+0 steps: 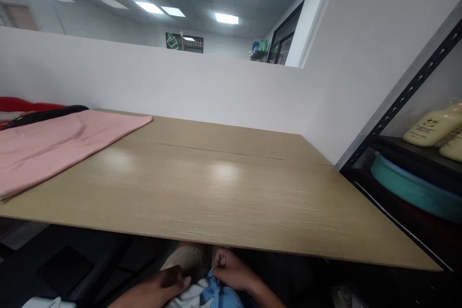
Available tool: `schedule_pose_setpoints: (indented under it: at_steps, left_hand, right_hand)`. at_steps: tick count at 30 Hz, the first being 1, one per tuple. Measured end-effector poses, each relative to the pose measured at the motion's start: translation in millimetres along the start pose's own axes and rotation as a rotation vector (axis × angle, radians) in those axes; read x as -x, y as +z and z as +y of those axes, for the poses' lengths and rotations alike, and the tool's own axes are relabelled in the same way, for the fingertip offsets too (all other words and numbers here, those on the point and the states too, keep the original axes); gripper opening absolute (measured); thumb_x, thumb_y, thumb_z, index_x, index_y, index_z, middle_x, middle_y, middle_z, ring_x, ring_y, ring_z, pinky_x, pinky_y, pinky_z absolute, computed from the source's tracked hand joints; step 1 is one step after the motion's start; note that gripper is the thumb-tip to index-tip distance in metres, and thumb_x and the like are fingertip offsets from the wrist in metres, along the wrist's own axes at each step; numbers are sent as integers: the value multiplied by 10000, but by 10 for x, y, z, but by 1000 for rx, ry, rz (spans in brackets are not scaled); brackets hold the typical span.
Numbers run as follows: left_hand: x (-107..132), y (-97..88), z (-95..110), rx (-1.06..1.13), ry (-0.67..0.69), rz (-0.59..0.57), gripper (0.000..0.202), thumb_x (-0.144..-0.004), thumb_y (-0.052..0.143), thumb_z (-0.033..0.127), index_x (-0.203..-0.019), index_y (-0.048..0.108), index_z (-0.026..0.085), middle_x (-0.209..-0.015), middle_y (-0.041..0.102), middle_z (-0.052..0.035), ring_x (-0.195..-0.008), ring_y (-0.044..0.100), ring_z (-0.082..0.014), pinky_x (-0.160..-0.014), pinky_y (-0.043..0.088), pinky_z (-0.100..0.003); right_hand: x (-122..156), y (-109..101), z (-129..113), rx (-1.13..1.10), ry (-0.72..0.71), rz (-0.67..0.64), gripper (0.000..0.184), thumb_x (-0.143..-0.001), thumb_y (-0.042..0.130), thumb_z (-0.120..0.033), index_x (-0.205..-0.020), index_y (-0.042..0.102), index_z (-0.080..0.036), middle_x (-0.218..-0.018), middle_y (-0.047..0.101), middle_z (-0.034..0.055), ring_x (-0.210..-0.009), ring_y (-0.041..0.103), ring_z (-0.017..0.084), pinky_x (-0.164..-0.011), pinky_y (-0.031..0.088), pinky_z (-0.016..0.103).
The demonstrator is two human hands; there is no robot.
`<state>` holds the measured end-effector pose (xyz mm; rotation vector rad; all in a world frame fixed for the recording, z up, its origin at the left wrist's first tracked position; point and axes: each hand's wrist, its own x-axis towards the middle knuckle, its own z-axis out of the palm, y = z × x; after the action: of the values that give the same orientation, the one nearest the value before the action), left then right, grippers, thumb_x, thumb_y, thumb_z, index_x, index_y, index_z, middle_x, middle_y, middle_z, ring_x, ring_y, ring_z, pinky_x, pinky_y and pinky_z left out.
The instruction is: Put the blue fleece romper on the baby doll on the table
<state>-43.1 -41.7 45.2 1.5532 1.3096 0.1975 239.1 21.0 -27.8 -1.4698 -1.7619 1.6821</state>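
Observation:
Below the table's front edge, my right hand (233, 269) is closed in a pinch on a bunched blue cloth (216, 294) over my lap. My left hand (159, 287) is to the left of it, with fingers loosely curled and the thumb apart, nothing visible between them. Just beside that thumb lies a whitish cloth part (189, 297), which seems to join the blue one. Beige fabric (187, 261) covers my leg behind the hands. The lower part of the cloth is cut off by the frame.
A wooden table (216, 192) spans the view, with pink fabric (68, 137) on its left, near a red container (25, 104). A shelf on the right holds cream bottles (429, 127) and a teal basin (411, 185). A white partition (180, 86) stands behind.

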Motion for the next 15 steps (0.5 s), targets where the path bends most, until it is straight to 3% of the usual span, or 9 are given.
schedule_pose_setpoints:
  at_steps: [3, 6, 10, 13, 15]
  left_hand:
    - [-140, 34, 185, -66, 86, -73, 754, -1001, 534, 851, -1252, 758, 175, -1274, 818, -122, -1214, 746, -336, -1066, 561, -382]
    - [-200, 140, 214, -21, 78, -116, 658, -1022, 566, 771, -1319, 760, 217, -1349, 816, -98, -1296, 727, -330, -1103, 555, -375]
    - [-196, 241, 40, -41, 7, -64, 692, -988, 662, 696, -1485, 738, 220, -1526, 751, -114, -1468, 655, -377, -1234, 508, -416]
    - [-161, 285, -148, -63, -29, 7, 875, -972, 666, 762, -1635, 635, 192, -1671, 633, -136, -1570, 575, -396, -1310, 450, -411]
    - [-142, 319, -259, -84, -16, 56, 895, -985, 613, 817, -1638, 639, 206, -1654, 650, -130, -1535, 615, -401, -1282, 490, -411]
  right_hand:
    - [28, 10, 25, -51, -24, 27, 200, -734, 664, -162, -835, 512, -243, -691, 493, -80, -666, 430, 125, -616, 299, 238]
    - [133, -72, 103, -63, -45, 54, 181, -732, 640, -166, -805, 494, -243, -711, 488, -68, -699, 431, 133, -639, 307, 249]
    - [333, -193, 278, -30, -47, 105, 183, -740, 640, -210, -765, 463, -249, -735, 445, -54, -742, 414, 153, -680, 317, 280]
    - [476, -189, 419, 3, -23, 164, 220, -755, 656, -309, -733, 444, -255, -758, 440, -35, -786, 436, 182, -751, 383, 311]
    - [554, -151, 495, 19, -22, 199, 269, -770, 661, -402, -719, 437, -262, -756, 439, -25, -803, 461, 207, -808, 436, 342]
